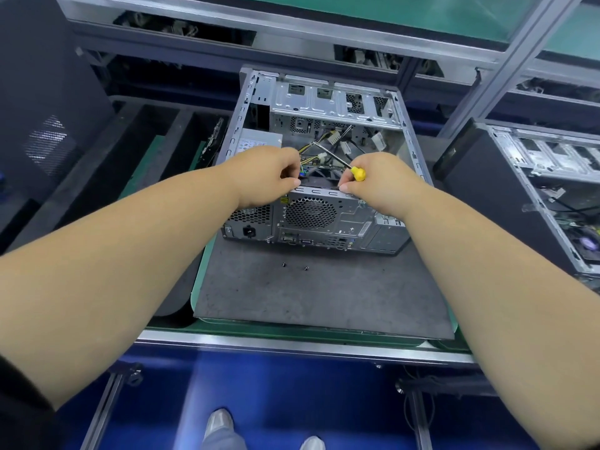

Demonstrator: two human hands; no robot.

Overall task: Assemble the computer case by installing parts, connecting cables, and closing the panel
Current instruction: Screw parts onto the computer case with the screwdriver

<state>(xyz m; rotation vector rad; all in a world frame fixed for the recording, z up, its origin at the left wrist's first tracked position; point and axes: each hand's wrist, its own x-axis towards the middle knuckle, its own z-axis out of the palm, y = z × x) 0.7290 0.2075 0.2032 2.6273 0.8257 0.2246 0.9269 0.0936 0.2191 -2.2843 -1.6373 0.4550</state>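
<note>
Yellow-handled screwdriver (347,164) gripped in right hand (378,180), left hand (271,173) pinching inside open computer case (311,206); could slip, gouging board.

Little here can be read. The case (324,219) carries a small yellow warning sticker (284,201) on its rear panel, left of the fan grille — its symbol is too small to make out. The white label (256,145) on the power supply (251,139) bears fine print, blurred beyond reading. No brand or number is legible.
</note>
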